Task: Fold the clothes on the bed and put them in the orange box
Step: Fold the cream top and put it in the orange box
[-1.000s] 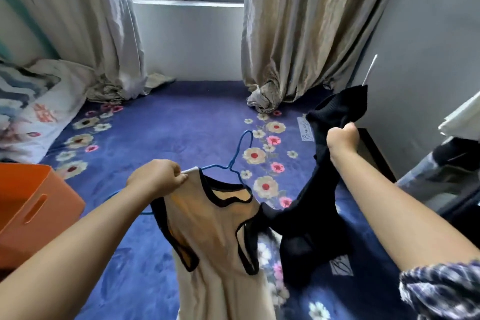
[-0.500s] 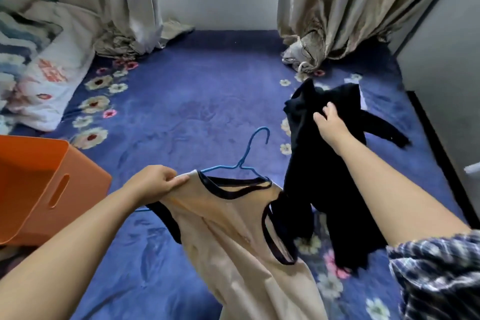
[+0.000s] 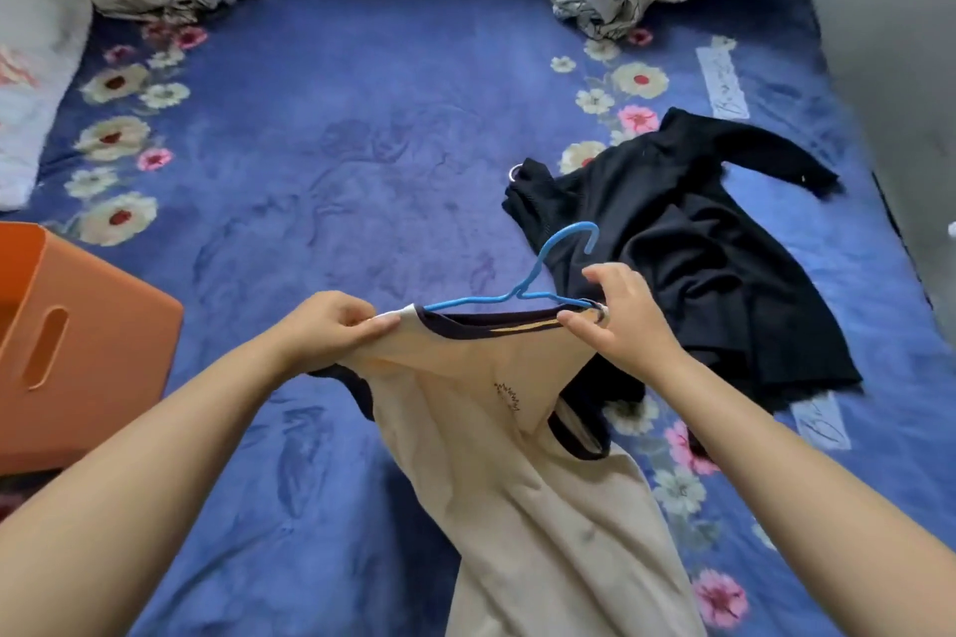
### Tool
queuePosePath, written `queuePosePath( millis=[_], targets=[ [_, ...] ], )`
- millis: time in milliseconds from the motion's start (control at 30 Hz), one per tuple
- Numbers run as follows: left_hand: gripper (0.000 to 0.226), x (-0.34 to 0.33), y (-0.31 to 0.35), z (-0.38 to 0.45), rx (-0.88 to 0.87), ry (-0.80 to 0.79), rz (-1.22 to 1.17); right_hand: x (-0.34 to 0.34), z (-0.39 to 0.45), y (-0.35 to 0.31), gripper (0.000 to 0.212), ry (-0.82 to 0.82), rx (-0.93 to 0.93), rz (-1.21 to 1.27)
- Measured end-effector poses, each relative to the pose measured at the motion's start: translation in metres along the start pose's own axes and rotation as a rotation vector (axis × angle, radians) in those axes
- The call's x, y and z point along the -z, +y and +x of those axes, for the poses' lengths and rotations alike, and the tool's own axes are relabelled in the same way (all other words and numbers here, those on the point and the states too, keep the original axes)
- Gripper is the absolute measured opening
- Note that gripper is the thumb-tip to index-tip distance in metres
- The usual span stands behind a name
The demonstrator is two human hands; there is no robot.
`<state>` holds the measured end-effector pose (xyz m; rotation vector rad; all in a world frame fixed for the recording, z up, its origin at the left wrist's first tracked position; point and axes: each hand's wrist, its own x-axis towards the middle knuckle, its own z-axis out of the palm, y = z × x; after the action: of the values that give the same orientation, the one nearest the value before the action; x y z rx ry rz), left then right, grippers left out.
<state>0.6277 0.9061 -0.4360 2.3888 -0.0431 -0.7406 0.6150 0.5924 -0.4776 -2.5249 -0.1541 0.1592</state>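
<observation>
Over the bed (image 3: pixel 362 129), beige tank top (image 3: pixel 517 455) hung on blue hanger (image 3: pixel 548 269); L hand (image 3: pixel 336 326) & R hand (image 3: pixel 626 321) pinched its shoulders. R had just dropped black garment (image 3: pixel 672 243) on bed, so unhanging probably next. Orange box (image 3: pixel 93 341) sat left.

Soft daylight, blurred wide-angle edges

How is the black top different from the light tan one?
The black top is dark all over, while the tan top is pale with dark trim at the neck and armholes. The black top has a long sleeve; the tan top looks sleeveless. The black top lies rumpled on the blue bedspread, untouched, while the tan top hangs on a blue hanger, held at its shoulders by the left hand and right hand. Neither is folded yet.
</observation>
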Motion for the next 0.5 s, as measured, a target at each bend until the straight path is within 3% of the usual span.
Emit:
queuePosePath(
  millis=[67, 133, 300, 400, 500],
  targets=[
    [0.051, -0.011, 0.009, -0.001, -0.012, -0.056, -0.057, 0.002, -0.001, -0.001, 0.07, -0.159, 0.037, 0.022],
    [0.05, -0.023, 0.018, -0.004, -0.058, -0.047, -0.049, 0.002, -0.007, -0.003, 0.071, -0.195, 0.065, 0.009],
    [0.051, -0.046, 0.034, -0.003, -0.333, 0.177, 0.302, 0.024, -0.036, -0.004, 0.056, 0.17, 0.005, 0.098],
    [0.076, -0.056, 0.042, 0.003, -0.512, 0.325, 0.397, 0.039, -0.046, -0.004, 0.06, 0.191, -0.107, 0.068],
    [0.073, -0.066, 0.059, 0.005, -0.602, 0.428, 0.411, 0.055, -0.054, 0.01, 0.061, 0.203, -0.189, 0.071]
  ],
)
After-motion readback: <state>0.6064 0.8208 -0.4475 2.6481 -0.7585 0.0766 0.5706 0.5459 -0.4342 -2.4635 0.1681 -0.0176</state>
